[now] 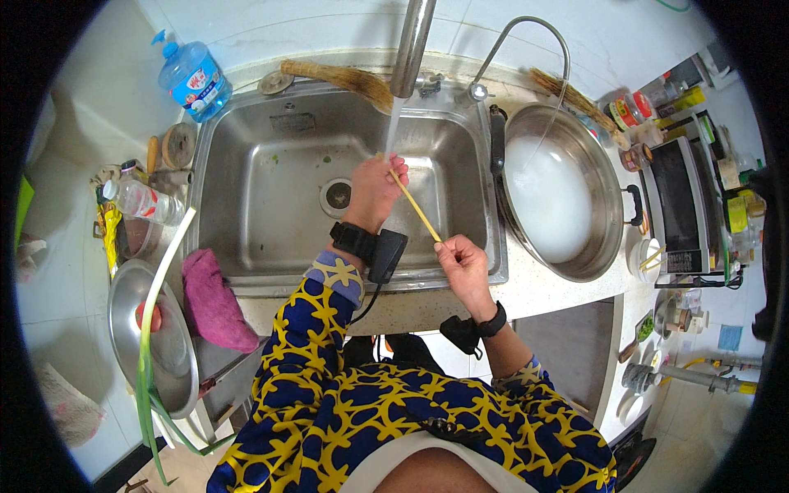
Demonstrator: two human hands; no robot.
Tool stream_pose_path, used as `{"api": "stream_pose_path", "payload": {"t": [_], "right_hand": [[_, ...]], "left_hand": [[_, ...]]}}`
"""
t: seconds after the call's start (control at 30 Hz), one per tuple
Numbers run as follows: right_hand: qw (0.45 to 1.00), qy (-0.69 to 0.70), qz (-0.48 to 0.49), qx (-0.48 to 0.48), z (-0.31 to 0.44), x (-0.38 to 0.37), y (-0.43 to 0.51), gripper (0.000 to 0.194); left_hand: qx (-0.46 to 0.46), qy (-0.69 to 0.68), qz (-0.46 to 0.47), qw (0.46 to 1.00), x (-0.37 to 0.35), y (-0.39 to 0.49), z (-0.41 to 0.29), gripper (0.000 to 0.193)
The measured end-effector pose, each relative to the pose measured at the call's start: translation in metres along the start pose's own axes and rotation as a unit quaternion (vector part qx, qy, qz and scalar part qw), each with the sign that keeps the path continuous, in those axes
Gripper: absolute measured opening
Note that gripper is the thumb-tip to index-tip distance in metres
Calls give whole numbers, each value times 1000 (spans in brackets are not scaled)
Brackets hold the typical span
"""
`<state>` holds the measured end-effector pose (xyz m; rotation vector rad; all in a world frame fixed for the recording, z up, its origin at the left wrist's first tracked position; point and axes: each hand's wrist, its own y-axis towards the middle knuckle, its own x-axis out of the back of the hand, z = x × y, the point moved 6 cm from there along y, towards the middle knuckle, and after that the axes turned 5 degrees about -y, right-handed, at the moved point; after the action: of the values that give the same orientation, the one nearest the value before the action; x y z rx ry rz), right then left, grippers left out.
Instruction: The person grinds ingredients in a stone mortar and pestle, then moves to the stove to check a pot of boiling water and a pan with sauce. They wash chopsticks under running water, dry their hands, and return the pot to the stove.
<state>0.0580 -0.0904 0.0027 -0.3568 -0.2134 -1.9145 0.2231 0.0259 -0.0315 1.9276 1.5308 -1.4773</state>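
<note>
My left hand [375,188] is closed around the upper end of a thin wooden stick, probably a chopstick or a pair [416,207], under the stream from the steel tap [407,68]. My right hand [465,265] pinches the lower end of the stick, above the front rim of the sink. Both hands are over the stainless steel sink [277,209], whose drain [338,194] shows just left of my left hand. A few green scraps [327,159] lie on the sink floor.
Right of the sink, a thin gooseneck tap [558,31] runs into a large steel pot [610,203] of cloudy water. To the left are a metal basin [123,345] with a tomato [148,315], a long scallion [145,345], a purple cloth [216,302] and a blue soap bottle [194,83]. Behind lies a straw brush [345,77].
</note>
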Motion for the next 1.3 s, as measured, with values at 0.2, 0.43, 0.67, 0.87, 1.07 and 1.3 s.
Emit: {"api": "stream_pose_path", "payload": {"t": [0.2,0.43,0.67,0.87,1.07,1.3], "right_hand": [[994,-94,-4,64,14,1,-2,19],[977,-174,-2,122,27,-1,-10,21],[942,242,135,-191,0,-12,-7,29],[886,341,166,-268,0,-14,-10,30],[878,350,182,-270,-3,-15,-10,30],[902,317,181,-231,-1,-16,-9,30]], "left_hand": [[-20,61,-32,997,5,-1,-2,14],[0,48,-68,997,13,2,-3,22],[44,-203,65,976,-7,1,6,30],[28,-244,107,963,-15,-4,11,13],[7,-212,49,976,-10,-9,7,9],[25,-222,74,972,-9,-7,4,7]]}}
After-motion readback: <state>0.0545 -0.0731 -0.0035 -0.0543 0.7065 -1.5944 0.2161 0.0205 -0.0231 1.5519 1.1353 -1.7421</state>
